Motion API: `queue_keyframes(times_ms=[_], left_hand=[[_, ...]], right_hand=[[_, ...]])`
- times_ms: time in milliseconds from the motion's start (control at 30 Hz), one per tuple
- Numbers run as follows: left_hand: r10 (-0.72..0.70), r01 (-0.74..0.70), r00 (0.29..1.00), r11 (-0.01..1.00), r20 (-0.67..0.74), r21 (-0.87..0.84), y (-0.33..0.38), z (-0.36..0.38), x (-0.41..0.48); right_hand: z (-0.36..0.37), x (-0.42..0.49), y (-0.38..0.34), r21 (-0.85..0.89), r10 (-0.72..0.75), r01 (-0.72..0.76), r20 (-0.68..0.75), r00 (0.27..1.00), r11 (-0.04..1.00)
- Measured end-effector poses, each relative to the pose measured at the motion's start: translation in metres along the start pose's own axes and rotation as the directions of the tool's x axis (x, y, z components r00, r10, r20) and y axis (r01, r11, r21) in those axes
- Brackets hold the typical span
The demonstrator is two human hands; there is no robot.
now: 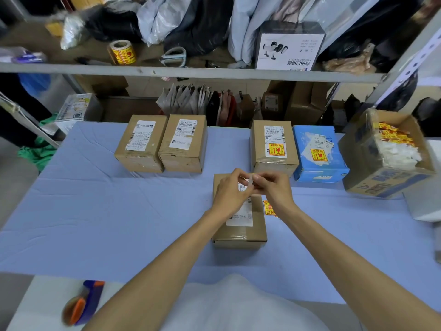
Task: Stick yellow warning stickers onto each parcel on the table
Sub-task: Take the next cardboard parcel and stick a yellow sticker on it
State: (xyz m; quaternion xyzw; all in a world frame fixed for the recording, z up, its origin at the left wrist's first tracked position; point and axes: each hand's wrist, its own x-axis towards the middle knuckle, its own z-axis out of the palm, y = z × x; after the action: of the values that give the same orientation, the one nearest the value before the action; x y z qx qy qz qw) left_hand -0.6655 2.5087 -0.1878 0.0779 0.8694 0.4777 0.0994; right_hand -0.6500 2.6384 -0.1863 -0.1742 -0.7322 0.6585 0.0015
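The left grip [230, 192] and the right grip [272, 187] meet above the small brown cardboard parcel [238, 232] in the middle of the blue-clothed table [119, 211]. Both are pinched together on one small pale strip [250, 181]. A yellow-and-red warning sticker [268, 207] lies on the table just beside that parcel's right edge, partly hidden by the right wrist. Farther back, a taller brown box [273, 163] and a blue box [318, 168] each bear a yellow sticker.
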Motion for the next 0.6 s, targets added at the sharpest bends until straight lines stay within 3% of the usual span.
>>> queue_keyframes(times_ms=[133, 300, 600], left_hand=[[-0.044, 0.043, 0.999, 0.999, -0.027, -0.03, -0.0059, -0.0027, 0.0063], [-0.126, 0.118, 0.99, 0.985, -0.059, -0.128, -0.0106, -0.006, 0.0089], [-0.171, 0.17, 0.985, 0.958, 0.015, -0.231, -0.0103, -0.0083, 0.0081]], right_hand=[[-0.0031, -0.0016, -0.001, 0.052, 0.013, -0.019, 0.125, 0.992, 0.998], [-0.0067, 0.0052, 0.0037, -0.166, 0.03, -0.045, -0.091, 0.995, 0.985], [-0.007, 0.0018, -0.0012, -0.061, 0.135, -0.134, 0.013, 0.991, 0.989]])
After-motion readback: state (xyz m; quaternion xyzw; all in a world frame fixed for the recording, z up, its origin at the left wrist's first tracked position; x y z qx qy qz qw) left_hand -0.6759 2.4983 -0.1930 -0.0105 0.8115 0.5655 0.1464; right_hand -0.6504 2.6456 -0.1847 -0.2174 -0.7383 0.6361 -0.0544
